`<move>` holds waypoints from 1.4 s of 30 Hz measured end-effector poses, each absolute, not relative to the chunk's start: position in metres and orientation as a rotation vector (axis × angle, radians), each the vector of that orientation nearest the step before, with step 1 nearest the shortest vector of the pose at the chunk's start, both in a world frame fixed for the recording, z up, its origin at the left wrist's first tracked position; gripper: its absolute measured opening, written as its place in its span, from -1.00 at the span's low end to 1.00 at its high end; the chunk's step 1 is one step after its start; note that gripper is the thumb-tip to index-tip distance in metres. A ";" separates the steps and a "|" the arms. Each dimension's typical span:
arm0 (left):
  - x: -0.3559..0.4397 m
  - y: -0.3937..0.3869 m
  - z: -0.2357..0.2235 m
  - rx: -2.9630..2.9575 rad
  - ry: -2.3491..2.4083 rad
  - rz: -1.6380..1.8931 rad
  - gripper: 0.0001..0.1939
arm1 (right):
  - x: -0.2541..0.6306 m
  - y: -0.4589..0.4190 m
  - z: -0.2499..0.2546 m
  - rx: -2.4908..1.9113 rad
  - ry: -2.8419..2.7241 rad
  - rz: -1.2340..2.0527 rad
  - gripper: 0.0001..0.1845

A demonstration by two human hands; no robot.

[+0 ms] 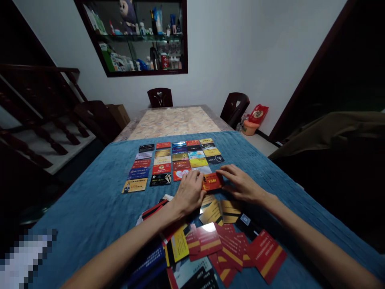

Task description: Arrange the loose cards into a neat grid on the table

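Observation:
A red card marked YSM [212,182] is between my two hands, just above the blue cloth. My left hand [190,190] pinches its left edge between thumb and fingers. On its right edge rest the fingertips of my right hand [240,182], with the thumb below. Beyond my hands, cards such as the gold VIP card [134,185] and the black card [160,179] lie in columns. Nearer my body spreads a loose pile with red cards [207,239], a yellow card [179,244] and gold cards [212,212]. My left forearm covers part of this pile.
The blue cloth [99,192] covers the near part of the table, and a patterned cover [171,120] shows at its far end. Dark chairs [160,97] stand around it. A red bag [258,114] sits on an orange container [249,127] by the wall.

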State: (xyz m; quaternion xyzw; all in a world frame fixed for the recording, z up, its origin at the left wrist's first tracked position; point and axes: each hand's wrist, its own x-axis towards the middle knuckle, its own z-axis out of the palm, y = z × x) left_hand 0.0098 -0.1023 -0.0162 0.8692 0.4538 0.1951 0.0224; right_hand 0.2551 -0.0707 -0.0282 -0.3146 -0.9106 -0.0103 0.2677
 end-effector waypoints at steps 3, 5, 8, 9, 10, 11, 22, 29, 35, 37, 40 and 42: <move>0.019 -0.098 -0.015 2.694 1.434 0.555 -0.59 | 0.263 -0.066 -0.031 -0.848 -2.446 0.000 -0.45; 0.025 -0.096 -0.014 2.691 1.456 0.520 -0.60 | 0.269 -0.064 -0.032 -0.858 -2.440 0.027 -0.47; 0.035 -0.092 -0.013 2.683 1.448 0.500 -0.62 | 0.279 -0.062 -0.032 -0.882 -2.439 0.068 -0.51; 0.038 -0.090 -0.013 2.680 1.436 0.500 -0.63 | 0.283 -0.061 -0.032 -0.891 -2.438 0.078 -0.53; 0.041 -0.088 -0.013 2.677 1.423 0.503 -0.63 | 0.286 -0.059 -0.032 -0.900 -2.437 0.086 -0.54; 0.044 -0.086 -0.013 2.670 1.413 0.506 -0.63 | 0.289 -0.058 -0.032 -0.911 -2.436 0.095 -0.55; 0.068 -0.052 -0.007 2.607 1.477 0.434 -0.66 | 0.313 -0.016 -0.036 -0.931 -2.410 0.216 -0.58; 0.077 -0.022 -0.001 2.631 1.551 0.300 -0.77 | 0.315 0.008 -0.037 -0.961 -2.344 0.249 -0.64; 0.077 -0.016 -0.007 2.585 1.591 0.232 -0.75 | 0.310 0.012 -0.048 -1.020 -2.352 0.314 -0.60; 0.077 -0.017 -0.010 2.562 1.601 0.218 -0.75 | 0.309 0.013 -0.051 -1.014 -2.357 0.330 -0.61; 0.077 -0.017 -0.011 2.548 1.604 0.201 -0.75 | 0.307 0.014 -0.054 -1.001 -2.362 0.346 -0.61; 0.077 -0.018 -0.011 2.546 1.613 0.203 -0.75 | 0.306 0.015 -0.056 -0.997 -2.362 0.354 -0.60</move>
